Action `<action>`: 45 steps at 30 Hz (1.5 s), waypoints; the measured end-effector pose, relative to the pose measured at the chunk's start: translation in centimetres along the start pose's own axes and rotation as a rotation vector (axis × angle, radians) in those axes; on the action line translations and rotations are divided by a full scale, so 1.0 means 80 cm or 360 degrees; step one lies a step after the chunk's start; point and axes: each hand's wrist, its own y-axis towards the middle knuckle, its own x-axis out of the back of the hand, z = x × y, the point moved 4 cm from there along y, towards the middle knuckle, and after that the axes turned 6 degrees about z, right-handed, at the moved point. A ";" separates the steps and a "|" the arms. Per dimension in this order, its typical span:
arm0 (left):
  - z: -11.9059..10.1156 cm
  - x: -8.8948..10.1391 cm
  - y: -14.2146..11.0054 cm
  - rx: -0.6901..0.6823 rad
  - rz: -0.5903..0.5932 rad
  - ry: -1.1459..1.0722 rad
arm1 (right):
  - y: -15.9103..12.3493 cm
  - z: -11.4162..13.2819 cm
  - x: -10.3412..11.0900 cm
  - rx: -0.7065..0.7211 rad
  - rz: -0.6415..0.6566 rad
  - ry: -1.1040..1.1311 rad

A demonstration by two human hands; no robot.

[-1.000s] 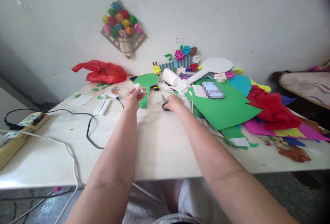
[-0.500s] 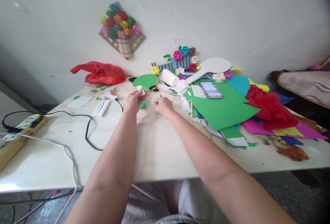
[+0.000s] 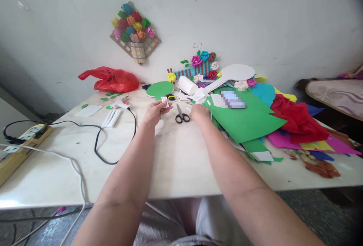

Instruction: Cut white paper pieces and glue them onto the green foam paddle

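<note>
With the left hand (image 3: 155, 112) pinching small white pieces (image 3: 165, 100) and the right hand (image 3: 199, 113) curled, contents indeterminable, a careless inward sweep could knock the scissors (image 3: 180, 114) lying between them or nick fingertips.

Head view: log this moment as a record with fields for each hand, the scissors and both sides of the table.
Left hand: holds small white pieces
Right hand: lowered beside the scissors; contents of its grip hidden
Scissors: on the table, between the hands
Left side: white glue gun, red bag
Right side: green sheets, phone
</note>
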 end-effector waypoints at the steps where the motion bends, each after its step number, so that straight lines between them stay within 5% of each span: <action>1: 0.000 -0.001 -0.001 0.0017 0.0005 0.0009 | 0.000 -0.001 0.000 -0.0024 -0.0002 0.0010; 4: 0.002 -0.004 -0.002 0.0072 0.0038 0.0031 | 0.000 -0.001 0.003 -0.0074 -0.0067 0.0091; 7: 0.004 -0.006 -0.002 0.0134 0.0074 0.0063 | -0.002 0.007 0.003 0.0017 -0.0046 0.0615; 11: 0.005 -0.006 -0.004 0.0173 0.0100 0.0096 | -0.012 0.026 -0.008 0.0125 0.0391 0.1751; 14: 0.006 -0.007 -0.003 0.0183 0.0105 0.0116 | -0.022 0.039 -0.011 0.0202 0.0613 0.2052; 30: 0.010 -0.012 -0.005 0.0319 0.0219 0.0257 | -0.023 0.042 -0.013 0.0087 0.0456 0.2137; 45: 0.009 -0.018 -0.007 0.0319 0.0304 0.0184 | -0.020 0.044 -0.023 0.0072 0.0550 0.2189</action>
